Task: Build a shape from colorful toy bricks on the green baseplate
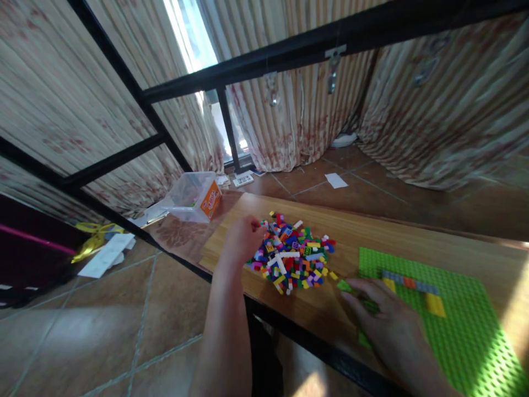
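Note:
My left hand (pixel 242 238) reaches the left side of a pile of small coloured toy bricks (pixel 293 259) on a wooden board. Its fingers are curled together at the pile's edge; what they pinch, if anything, is too small to name. My right hand (pixel 388 317) is over the near left edge of a green baseplate (pixel 467 342). Between its thumb and index fingertip shows a light green brick (pixel 344 285). On the baseplate stands a small build: a row of grey bricks (pixel 427 286) with an orange brick (pixel 409 283) in it, and yellow bricks (pixel 435 304) at both ends.
The board (pixel 347 223) rests on a dark-framed table. A clear plastic box (pixel 192 196) with an orange label stands at the far left end. Black metal bars (pixel 248 69) cross in front of patterned curtains (pixel 306 127). Papers (pixel 336 180) lie on the tiled floor.

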Demonstrator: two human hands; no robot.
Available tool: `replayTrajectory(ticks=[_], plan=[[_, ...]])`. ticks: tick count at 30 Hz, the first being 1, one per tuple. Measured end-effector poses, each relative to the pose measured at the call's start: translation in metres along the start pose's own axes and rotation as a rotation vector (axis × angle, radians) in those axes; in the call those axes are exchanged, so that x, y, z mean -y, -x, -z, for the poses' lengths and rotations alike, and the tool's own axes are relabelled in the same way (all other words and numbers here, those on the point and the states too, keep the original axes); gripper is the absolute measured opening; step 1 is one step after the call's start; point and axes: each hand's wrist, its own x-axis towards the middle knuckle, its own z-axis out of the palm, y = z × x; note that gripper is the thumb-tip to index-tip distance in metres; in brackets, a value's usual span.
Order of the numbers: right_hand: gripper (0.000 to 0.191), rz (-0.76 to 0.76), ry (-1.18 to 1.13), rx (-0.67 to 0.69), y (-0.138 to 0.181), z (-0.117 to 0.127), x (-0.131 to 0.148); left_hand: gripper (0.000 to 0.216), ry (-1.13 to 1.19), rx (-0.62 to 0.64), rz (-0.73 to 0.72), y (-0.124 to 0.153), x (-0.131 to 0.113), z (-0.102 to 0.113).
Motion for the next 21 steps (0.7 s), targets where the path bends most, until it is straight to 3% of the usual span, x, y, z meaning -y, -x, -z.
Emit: replayTrajectory(ticks=[2, 6, 14, 21], plan=[[0.027, -0.002, 0.015, 0.039, -0.002, -0.009, 0.004, 0.021, -0.147, 0.054, 0.109, -0.001, 0.027, 0.012], [0.028, 0.042, 0.025, 0.056, -0.005, -0.024, 0.008, 0.026, -0.234, 0.206, 0.096, 0.002, 0.053, 0.013], [0.03, 0.046, 0.027, 0.085, -0.009, -0.032, 0.012, 0.01, -0.184, 0.329, 0.035, -0.002, 0.049, -0.005], [0.028, 0.057, -0.016, -0.017, -0.012, -0.025, 0.016, 0.014, -0.031, 0.316, -0.065, 0.004, 0.049, 0.015]])
